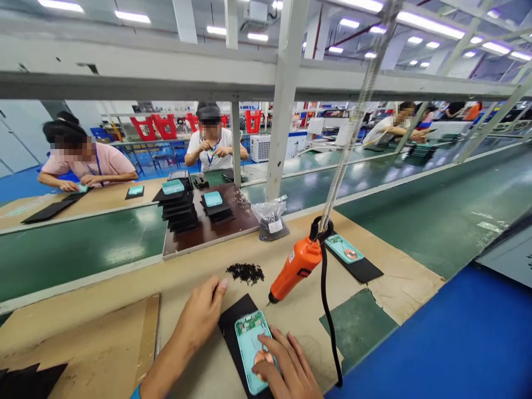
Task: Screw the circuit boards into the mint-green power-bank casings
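A light-blue device case (244, 342) lies on a black foam sheet (245, 305) at the bench front, its inside facing up. It holds a green circuit board (250, 321) and a round copper coil (263, 361). My right hand (291, 368) rests over the lower part, fingers apart and tips at the coil. My left hand (203, 307) is closed above the bench, left of the case, thumb against curled fingers; whatever is in them is hidden. Just beyond it lies a pile of small black screws (246, 272). An orange electric screwdriver (296, 267) hangs tip-down above the case.
A coiled cable (347, 138) holds the screwdriver. Another case (344, 248) lies on black foam at right. A plastic bag (271, 220) and stacked black sheets with cases (177, 208) stand farther back. Co-workers sit across the green conveyor (124, 238).
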### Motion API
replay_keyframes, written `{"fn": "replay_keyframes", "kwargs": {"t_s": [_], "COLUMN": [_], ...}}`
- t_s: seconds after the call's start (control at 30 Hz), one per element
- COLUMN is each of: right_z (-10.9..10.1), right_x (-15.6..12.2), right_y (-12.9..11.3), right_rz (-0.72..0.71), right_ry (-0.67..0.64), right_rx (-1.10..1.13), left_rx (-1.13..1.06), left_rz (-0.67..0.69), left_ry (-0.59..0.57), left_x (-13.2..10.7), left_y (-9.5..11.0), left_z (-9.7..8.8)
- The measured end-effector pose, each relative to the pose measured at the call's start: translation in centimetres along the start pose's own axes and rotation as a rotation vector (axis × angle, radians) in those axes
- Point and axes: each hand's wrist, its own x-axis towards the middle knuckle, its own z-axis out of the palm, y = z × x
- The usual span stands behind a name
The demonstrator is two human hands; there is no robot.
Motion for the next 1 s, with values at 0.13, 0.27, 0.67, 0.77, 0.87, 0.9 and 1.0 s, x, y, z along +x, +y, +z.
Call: {"fn": "replay_keyframes", "kwargs": {"t_s": [0.13, 0.27, 0.67, 0.77, 0.87, 0.9, 1.0], "right_z": [-2.9, -3.4, -1.6, -1.9, -2.1, -2.2, -2.1], "right_x": [1.4, 2.2, 2.2, 2.5, 4.1, 5.1, 8.8], "right_y": [-0.7, -1.6, -4.4, -3.9, -2.3, -1.6, 0.5], "right_rz": [0.087, 0.178, 0.225, 0.358, 0.495, 0.541, 0.645], "right_ry": [-0.216, -0.289, -0.184, 0.111, 0.350, 0.376, 0.418], "right_rx": [0.231, 0.336, 0.383, 0.440, 0.501, 0.543, 0.714], "left_rx": [-0.063, -0.052, -0.150, -0.141, -0.142, -0.143, -0.142], "left_rz": [-0.063, -0.121, -0.107, -0.149, -0.171, -0.171, -0.157], "left_ry": [-0.018, -0.089, -0.046, -0.056, -0.067, -0.063, -0.037], "left_x": [-2.3, -3.3, -3.4, -3.5, -3.6, -3.6, -3.6], "left_y": [-0.9, -1.2, -1.3, -1.5, -1.3, -1.1, -0.9], "left_z": [-0.5, -0.5, -0.9, -1.5, -1.9, -1.9, -1.9]}}
